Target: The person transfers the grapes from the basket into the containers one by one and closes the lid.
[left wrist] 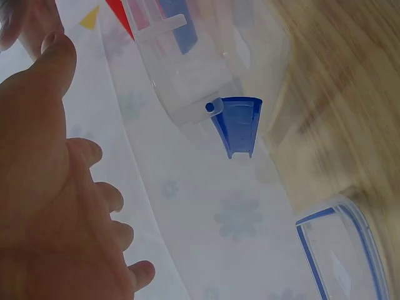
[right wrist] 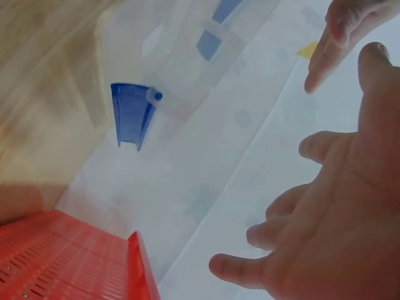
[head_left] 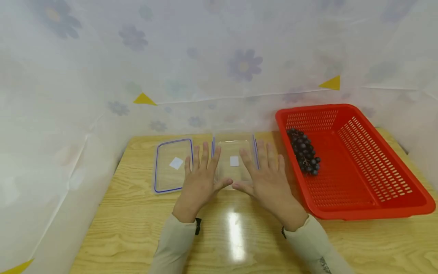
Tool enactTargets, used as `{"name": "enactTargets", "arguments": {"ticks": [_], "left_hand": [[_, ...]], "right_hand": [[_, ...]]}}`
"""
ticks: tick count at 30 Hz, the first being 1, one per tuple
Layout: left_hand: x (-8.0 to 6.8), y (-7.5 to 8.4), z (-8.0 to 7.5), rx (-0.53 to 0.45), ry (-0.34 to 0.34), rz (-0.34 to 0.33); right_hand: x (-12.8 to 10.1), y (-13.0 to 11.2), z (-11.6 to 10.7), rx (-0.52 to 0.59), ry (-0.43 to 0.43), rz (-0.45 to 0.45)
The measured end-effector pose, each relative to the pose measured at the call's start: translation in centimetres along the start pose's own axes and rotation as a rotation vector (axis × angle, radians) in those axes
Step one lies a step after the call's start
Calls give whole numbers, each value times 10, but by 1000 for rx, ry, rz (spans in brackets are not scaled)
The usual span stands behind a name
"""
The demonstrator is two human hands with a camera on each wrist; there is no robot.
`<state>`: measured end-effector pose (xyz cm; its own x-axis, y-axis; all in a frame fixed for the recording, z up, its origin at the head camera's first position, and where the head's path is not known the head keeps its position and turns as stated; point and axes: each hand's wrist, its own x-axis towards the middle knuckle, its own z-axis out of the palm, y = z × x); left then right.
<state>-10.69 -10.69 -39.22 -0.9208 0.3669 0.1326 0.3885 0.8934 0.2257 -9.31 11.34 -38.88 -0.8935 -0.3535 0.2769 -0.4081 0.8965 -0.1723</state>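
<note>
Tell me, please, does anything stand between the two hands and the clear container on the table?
Nothing visible does. The left hand and the right hand hover open at either side of the clear container, with only air between. The lid lies apart on the left, and the red basket with grapes stands on the right.

Left hand (left wrist: 56, 206) hovers open, fingers spread, beside the clear box (left wrist: 200, 69) with its blue clip (left wrist: 237, 125), lid (left wrist: 344, 250) lying on the worktop (left wrist: 350, 94).

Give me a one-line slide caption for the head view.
Both open hands flank a clear container; lid left, grapes in red basket.
</note>
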Motion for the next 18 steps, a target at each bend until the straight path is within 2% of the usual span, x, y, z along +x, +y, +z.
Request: {"name": "enactTargets", "arguments": {"ticks": [7,10,18], "left_hand": [[0,-1,0,-46,-28,-13],[1,-1,0,-83,-40,-14],[5,4,4,-189,-66,2]], "right_hand": [[1,2,-17,-16,-69,10],[1,1,-25,8,-110,22],[-5,3,-56,69,-153,69]]}}
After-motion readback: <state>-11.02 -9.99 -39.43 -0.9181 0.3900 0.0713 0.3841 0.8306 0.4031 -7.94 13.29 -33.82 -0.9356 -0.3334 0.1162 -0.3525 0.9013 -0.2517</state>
